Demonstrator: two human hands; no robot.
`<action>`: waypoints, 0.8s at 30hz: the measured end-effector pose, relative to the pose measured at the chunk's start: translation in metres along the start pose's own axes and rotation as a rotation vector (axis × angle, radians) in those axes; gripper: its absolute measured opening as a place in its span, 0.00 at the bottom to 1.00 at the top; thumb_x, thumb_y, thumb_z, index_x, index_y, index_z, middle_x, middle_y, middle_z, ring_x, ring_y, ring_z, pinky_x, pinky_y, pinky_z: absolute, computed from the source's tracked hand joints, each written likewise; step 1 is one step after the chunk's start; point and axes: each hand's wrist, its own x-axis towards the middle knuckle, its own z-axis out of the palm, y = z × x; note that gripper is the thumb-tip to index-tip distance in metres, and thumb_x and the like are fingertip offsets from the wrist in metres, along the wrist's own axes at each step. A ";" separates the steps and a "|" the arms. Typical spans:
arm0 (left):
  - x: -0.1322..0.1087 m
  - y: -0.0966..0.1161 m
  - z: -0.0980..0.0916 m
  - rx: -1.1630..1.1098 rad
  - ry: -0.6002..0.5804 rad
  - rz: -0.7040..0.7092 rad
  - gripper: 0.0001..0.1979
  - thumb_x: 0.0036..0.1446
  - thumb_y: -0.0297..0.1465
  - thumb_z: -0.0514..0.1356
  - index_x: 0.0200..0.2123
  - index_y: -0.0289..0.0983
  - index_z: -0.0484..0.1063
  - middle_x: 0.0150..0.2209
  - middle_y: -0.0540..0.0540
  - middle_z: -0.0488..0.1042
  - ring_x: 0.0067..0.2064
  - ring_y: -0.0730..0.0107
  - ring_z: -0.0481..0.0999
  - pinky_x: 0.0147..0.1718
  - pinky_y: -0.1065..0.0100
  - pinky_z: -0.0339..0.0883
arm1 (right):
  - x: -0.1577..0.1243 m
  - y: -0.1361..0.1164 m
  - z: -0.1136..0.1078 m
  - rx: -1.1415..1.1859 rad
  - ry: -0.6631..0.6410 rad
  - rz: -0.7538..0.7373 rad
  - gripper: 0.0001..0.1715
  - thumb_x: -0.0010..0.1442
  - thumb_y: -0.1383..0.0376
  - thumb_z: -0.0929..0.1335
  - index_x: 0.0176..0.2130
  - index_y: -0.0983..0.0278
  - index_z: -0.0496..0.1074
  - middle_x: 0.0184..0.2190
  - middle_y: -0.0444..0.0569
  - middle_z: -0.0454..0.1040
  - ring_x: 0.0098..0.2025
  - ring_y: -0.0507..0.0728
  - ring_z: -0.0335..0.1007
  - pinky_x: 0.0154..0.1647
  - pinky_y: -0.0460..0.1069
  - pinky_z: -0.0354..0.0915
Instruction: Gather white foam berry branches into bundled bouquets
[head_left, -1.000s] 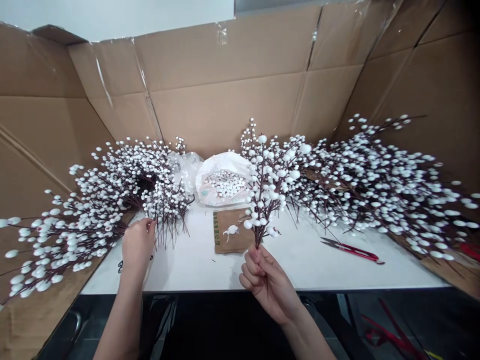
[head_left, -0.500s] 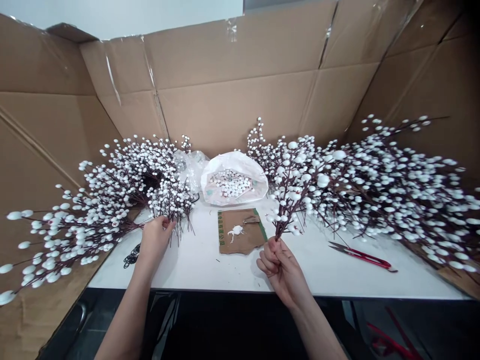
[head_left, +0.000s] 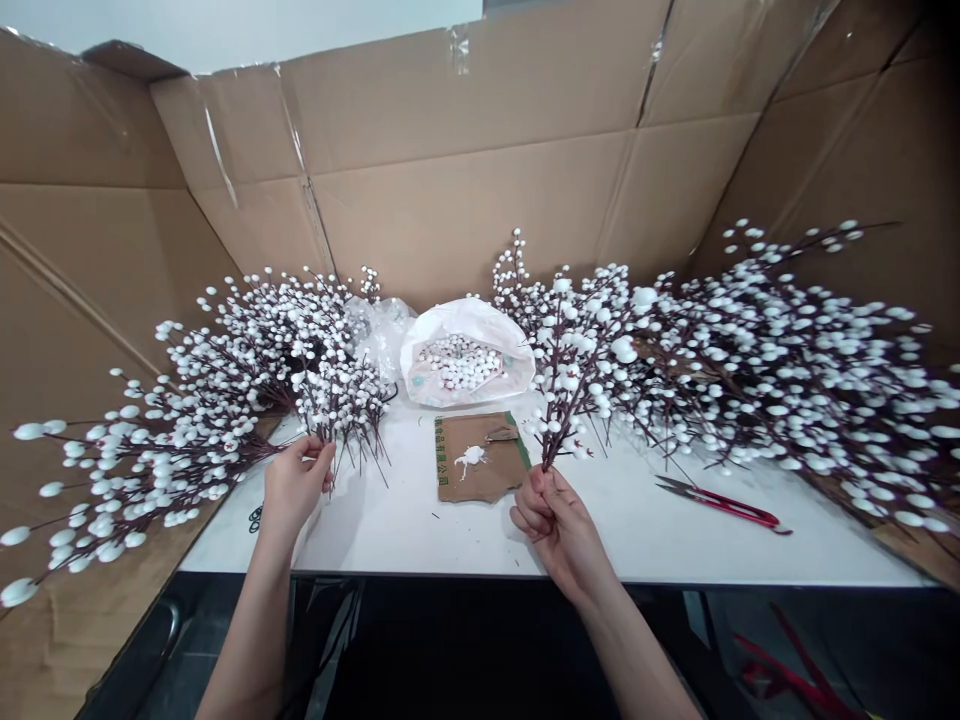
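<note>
My right hand [head_left: 559, 525] is closed round the stem ends of a bunch of dark twigs with white berries [head_left: 581, 365], held upright and tilted to the right over the white table [head_left: 465, 535]. My left hand [head_left: 294, 487] pinches the stem of a small white-berry sprig [head_left: 339, 395] at the edge of the left heap of berry branches [head_left: 187, 420]. The sprig stands up from my fingers, close to other loose sprigs.
A large heap of berry branches [head_left: 780, 370] fills the right side. A white bag of loose berries [head_left: 465, 355] lies at the back middle, a brown cardboard scrap [head_left: 480, 470] before it. Red-handled snips [head_left: 720, 502] lie to the right. Cardboard walls [head_left: 465, 170] surround the table.
My right hand has carried its bunch rightwards and tilted it towards the right heap. My left hand has closed on a sprig at the left heap and drawn it slightly towards me.
</note>
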 end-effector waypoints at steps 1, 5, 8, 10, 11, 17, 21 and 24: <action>-0.005 0.001 0.000 -0.055 -0.002 -0.001 0.12 0.49 0.43 0.58 0.27 0.39 0.66 0.14 0.55 0.67 0.17 0.71 0.67 0.19 0.72 0.56 | 0.000 0.000 0.000 -0.002 0.003 -0.003 0.14 0.62 0.62 0.62 0.26 0.63 0.61 0.19 0.36 0.42 0.20 0.47 0.32 0.20 0.44 0.38; -0.028 0.018 0.013 -0.276 -0.047 0.024 0.13 0.53 0.43 0.56 0.29 0.40 0.62 0.17 0.57 0.63 0.18 0.76 0.64 0.19 0.74 0.58 | -0.002 0.007 0.007 -0.015 0.035 -0.027 0.14 0.61 0.61 0.64 0.26 0.63 0.61 0.19 0.36 0.43 0.20 0.47 0.33 0.21 0.44 0.38; -0.052 0.042 0.034 -0.520 -0.178 0.024 0.12 0.54 0.41 0.57 0.27 0.39 0.62 0.16 0.58 0.61 0.18 0.78 0.61 0.19 0.75 0.56 | -0.005 0.017 0.021 -0.025 0.038 -0.021 0.16 0.60 0.59 0.65 0.25 0.63 0.60 0.19 0.36 0.43 0.20 0.47 0.34 0.21 0.45 0.38; -0.070 0.059 0.048 -0.697 -0.295 -0.013 0.10 0.54 0.39 0.58 0.28 0.38 0.64 0.15 0.58 0.61 0.17 0.80 0.59 0.18 0.76 0.54 | -0.008 0.024 0.031 -0.066 0.040 -0.025 0.17 0.59 0.57 0.65 0.25 0.63 0.60 0.19 0.36 0.45 0.20 0.47 0.35 0.21 0.45 0.38; -0.079 0.067 0.055 -0.752 -0.332 -0.034 0.10 0.54 0.38 0.59 0.29 0.38 0.66 0.15 0.58 0.61 0.17 0.80 0.59 0.18 0.77 0.53 | -0.010 0.027 0.036 -0.096 0.046 -0.036 0.17 0.59 0.56 0.66 0.25 0.64 0.61 0.20 0.36 0.46 0.20 0.47 0.36 0.20 0.44 0.39; -0.116 0.092 0.079 -0.818 -0.494 -0.054 0.09 0.52 0.36 0.61 0.27 0.36 0.71 0.20 0.53 0.67 0.18 0.80 0.60 0.17 0.75 0.56 | -0.020 0.037 0.049 -0.280 0.091 -0.067 0.18 0.59 0.51 0.64 0.27 0.61 0.63 0.21 0.40 0.59 0.21 0.50 0.53 0.19 0.46 0.54; -0.124 0.094 0.083 -0.782 -0.461 -0.069 0.07 0.50 0.35 0.62 0.29 0.36 0.74 0.25 0.50 0.72 0.20 0.78 0.64 0.19 0.74 0.60 | -0.026 0.034 0.048 -0.378 0.133 -0.141 0.17 0.59 0.52 0.64 0.27 0.62 0.66 0.23 0.43 0.62 0.22 0.51 0.55 0.20 0.46 0.57; -0.127 0.093 0.084 -0.747 -0.400 -0.047 0.06 0.49 0.35 0.63 0.27 0.38 0.74 0.27 0.49 0.71 0.22 0.76 0.65 0.19 0.73 0.61 | -0.028 0.032 0.048 -0.460 0.167 -0.203 0.15 0.58 0.55 0.65 0.28 0.62 0.69 0.23 0.44 0.65 0.25 0.52 0.58 0.24 0.47 0.59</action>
